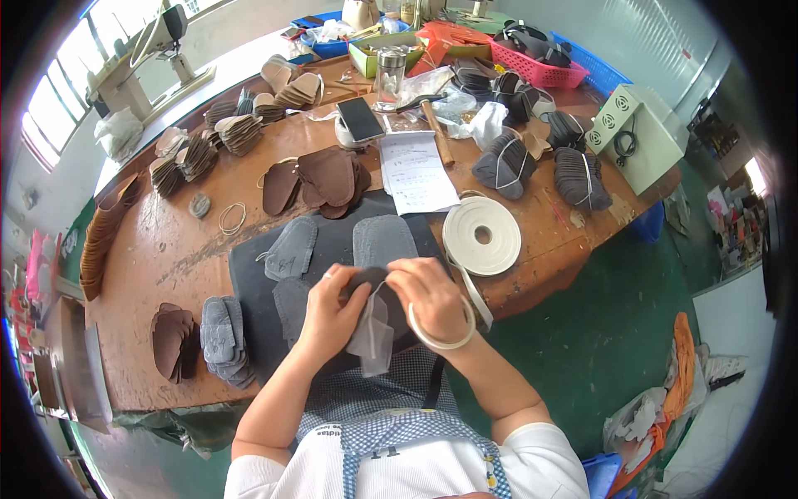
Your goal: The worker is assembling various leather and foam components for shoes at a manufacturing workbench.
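Above a black mat [249, 270], both my hands pinch one small dark grey piece [370, 276], perhaps of leather or fabric. My left hand [331, 309] grips its left side, thumb toward me. At its right edge the fingers of my right hand [428, 293] are closed. A translucent whitish strip [376, 341] hangs below the piece, between my hands; how it joins the piece is hidden. Flat grey cut pieces [291, 248] with stitched-looking edges lie on the mat, and a larger grey piece [384, 239] sits just beyond my hands. A pale ring [445, 341] circles my right wrist.
A white tape roll [482, 235] lies right of the mat. Brown cut pieces [324, 179], a written sheet [416, 170], a hammer [437, 133] and a phone [360, 121] lie beyond. Grey stacks [224, 341] stand left; tied dark bundles [504, 166] sit right. The table edge [573, 259] curves at right.
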Tool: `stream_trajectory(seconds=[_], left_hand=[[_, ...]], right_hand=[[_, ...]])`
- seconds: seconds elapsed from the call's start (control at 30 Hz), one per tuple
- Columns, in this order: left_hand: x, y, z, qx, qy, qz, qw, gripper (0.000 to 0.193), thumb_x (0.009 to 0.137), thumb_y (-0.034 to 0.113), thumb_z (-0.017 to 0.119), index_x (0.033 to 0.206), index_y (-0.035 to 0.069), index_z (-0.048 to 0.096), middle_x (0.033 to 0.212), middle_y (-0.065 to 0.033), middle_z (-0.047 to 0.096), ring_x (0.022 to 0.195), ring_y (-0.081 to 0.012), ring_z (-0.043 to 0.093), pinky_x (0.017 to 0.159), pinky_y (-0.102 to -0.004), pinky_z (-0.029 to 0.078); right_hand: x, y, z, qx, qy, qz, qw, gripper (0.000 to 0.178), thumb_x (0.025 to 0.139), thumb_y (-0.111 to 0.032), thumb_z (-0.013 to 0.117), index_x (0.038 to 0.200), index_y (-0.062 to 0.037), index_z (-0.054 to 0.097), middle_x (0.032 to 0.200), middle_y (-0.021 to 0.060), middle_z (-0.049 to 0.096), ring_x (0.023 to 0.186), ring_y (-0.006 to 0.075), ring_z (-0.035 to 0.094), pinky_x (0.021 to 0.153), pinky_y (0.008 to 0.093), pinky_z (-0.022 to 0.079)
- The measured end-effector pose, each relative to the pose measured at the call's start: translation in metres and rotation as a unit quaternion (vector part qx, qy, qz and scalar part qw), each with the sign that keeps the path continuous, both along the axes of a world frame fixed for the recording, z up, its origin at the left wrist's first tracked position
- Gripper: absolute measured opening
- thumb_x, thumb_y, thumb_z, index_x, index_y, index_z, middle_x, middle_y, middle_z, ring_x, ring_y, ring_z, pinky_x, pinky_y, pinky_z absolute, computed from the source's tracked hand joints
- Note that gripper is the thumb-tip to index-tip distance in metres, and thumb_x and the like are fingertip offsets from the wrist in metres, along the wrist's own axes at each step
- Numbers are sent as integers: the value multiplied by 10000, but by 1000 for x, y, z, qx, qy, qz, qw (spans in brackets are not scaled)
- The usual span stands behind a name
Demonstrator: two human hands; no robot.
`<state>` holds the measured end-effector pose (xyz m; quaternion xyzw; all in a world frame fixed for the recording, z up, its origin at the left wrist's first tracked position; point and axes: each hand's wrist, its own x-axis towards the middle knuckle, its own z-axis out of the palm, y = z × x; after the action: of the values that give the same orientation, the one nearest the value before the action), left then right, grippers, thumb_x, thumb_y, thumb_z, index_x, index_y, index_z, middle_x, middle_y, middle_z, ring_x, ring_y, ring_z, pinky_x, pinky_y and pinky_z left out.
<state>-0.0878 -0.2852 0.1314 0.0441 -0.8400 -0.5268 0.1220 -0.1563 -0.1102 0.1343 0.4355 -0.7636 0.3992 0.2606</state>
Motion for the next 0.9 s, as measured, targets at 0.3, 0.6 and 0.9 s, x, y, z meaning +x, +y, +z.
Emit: stream_trajectory(seconds=[0.3, 0.6, 0.9], left_hand=[[33, 0, -33, 177, -64, 75, 979, 243, 1040, 120, 486, 1081, -59, 646, 802, -64, 668, 774, -83, 577, 709, -281, 484], [35, 4, -51, 211, -86, 74, 971, 241, 1020, 146, 551, 1072, -58, 668, 855, -34, 687, 786, -60, 580, 697, -241, 480], [39, -10, -58, 274, -43, 113, 954, 219, 1001, 161, 608, 1064, -35, 682, 824, 55, 609, 739, -28, 510, 634, -198, 400]], right_hand=[[22, -32, -35, 19, -6, 51, 999, 243, 734, 17, 730, 974, 8, 691, 972, 100, 663, 876, 269, 651, 787, 350, 550], [28, -24, -49, 4, -13, 66, 998, 157, 772, -57, 711, 909, -17, 645, 1018, 89, 653, 970, 263, 638, 875, 380, 496], [37, -16, -46, -43, -74, 214, 973, 163, 725, 28, 718, 756, -54, 581, 863, 80, 663, 864, 272, 641, 812, 409, 532]])
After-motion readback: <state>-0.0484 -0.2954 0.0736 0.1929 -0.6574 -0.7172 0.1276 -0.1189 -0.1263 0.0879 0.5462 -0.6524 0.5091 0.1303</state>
